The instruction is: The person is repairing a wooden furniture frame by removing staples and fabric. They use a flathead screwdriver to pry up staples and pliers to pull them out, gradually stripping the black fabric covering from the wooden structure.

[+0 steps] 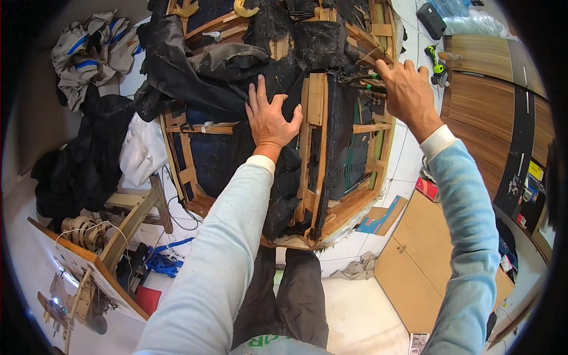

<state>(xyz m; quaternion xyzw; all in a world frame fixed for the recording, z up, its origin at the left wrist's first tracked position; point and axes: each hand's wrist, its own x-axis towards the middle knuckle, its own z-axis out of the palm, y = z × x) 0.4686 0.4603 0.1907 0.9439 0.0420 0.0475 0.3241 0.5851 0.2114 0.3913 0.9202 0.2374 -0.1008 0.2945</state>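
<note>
An upside-down-looking wooden furniture frame [316, 100] stands before me, with springs and dark backing showing between its slats. Loose black fabric [231, 62] lies bunched over its far and middle parts. My left hand [271, 121] rests on this fabric, fingers spread, just left of the central wooden rail. In my right hand [408, 94] is a pair of pliers [358, 78] with black and green handles. Its dark jaws point left and meet the fabric edge by the top of the rail. Exactly what the jaws bite on is too small to tell.
A green cordless drill [436, 64] lies on the tiles at right, beside wood-grain panels [479, 112]. A large cardboard box [414, 260] stands near right. Grey cloth [92, 53], black fabric and a wooden-topped machine table [89, 266] occupy the left side.
</note>
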